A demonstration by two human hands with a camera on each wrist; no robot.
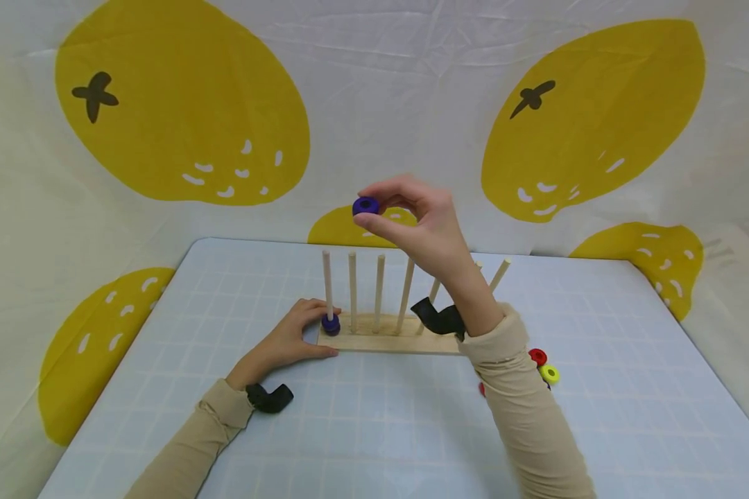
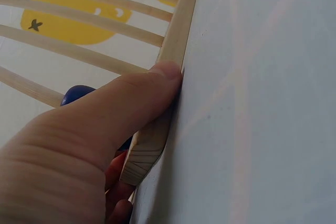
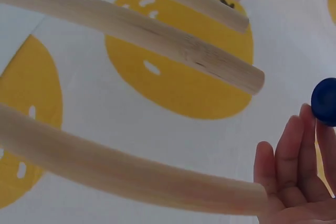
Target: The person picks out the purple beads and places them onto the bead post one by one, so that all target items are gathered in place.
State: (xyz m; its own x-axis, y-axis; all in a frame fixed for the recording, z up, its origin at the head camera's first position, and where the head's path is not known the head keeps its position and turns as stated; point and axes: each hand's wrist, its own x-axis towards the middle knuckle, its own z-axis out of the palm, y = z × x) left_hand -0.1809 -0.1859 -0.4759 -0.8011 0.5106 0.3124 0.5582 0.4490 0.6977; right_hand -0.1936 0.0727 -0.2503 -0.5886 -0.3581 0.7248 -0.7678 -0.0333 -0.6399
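Observation:
A wooden peg stand [image 1: 374,342] with several upright pegs rests on the table. My left hand [image 1: 293,334] grips its left end; in the left wrist view the thumb lies along the front of the base and the other fingers are behind it, partly hidden. Dark blue rings [image 1: 330,324] sit at the bottom of the leftmost peg, beside that hand. Above the pegs, my right hand [image 1: 426,220] pinches another dark blue ring [image 1: 365,206] between thumb and fingertips, its hole showing. In the right wrist view this ring [image 3: 325,101] stands apart from the peg tips.
To the right of the stand, partly behind the right sleeve [image 1: 518,395], lie a red ring [image 1: 537,357], a yellow ring [image 1: 550,374] and other pieces. The pale checked tabletop [image 1: 374,430] ends at a white curtain [image 1: 387,90] printed with yellow fruit.

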